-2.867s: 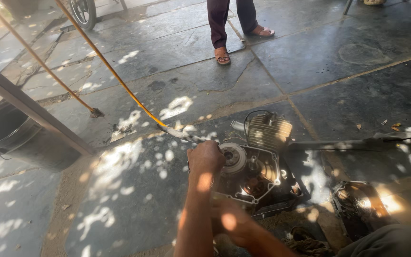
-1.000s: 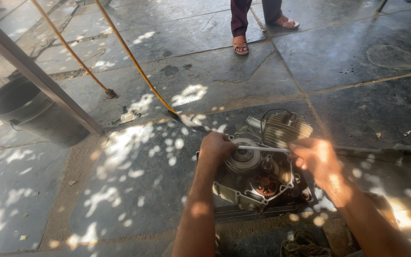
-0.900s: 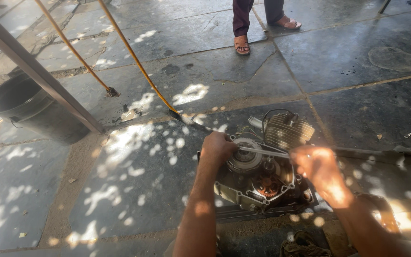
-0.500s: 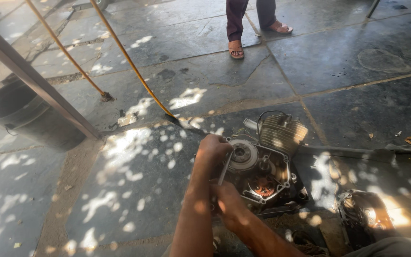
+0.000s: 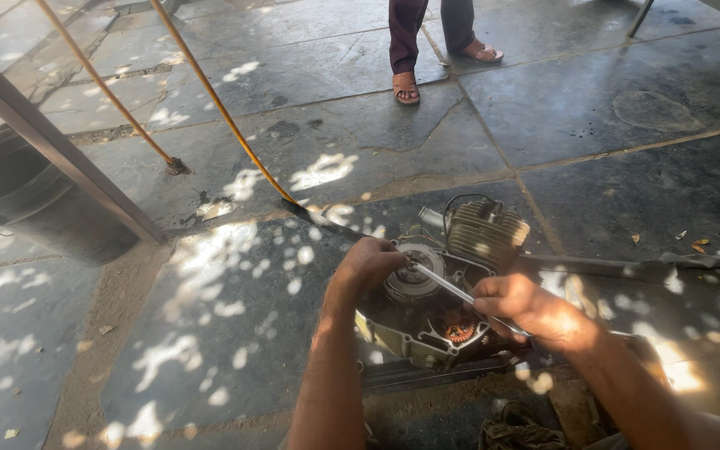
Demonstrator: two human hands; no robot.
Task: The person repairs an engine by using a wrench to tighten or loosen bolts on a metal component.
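A small motorcycle engine (image 5: pixel 460 275) lies on its side on the stone floor, its finned cylinder (image 5: pixel 487 229) at the far end and its open case facing up. My left hand (image 5: pixel 366 265) grips the round flywheel part (image 5: pixel 410 283) at the engine's left. My right hand (image 5: pixel 520 307) is closed on a long thin metal tool (image 5: pixel 443 283) whose tip reaches the flywheel, next to my left hand. A small orange gear (image 5: pixel 460 332) shows inside the case below the tool.
A dark round tub (image 5: pixel 18 204) stands at the left behind a slanted metal bar (image 5: pixel 60 154). Two orange poles (image 5: pixel 210 92) lean across the floor. A person's sandalled feet (image 5: pixel 407 85) stand at the top. A dark strip (image 5: pixel 627 268) lies right of the engine.
My right hand has come back over the engine and now holds the thin tool against the flywheel. My left hand has stayed on the flywheel.
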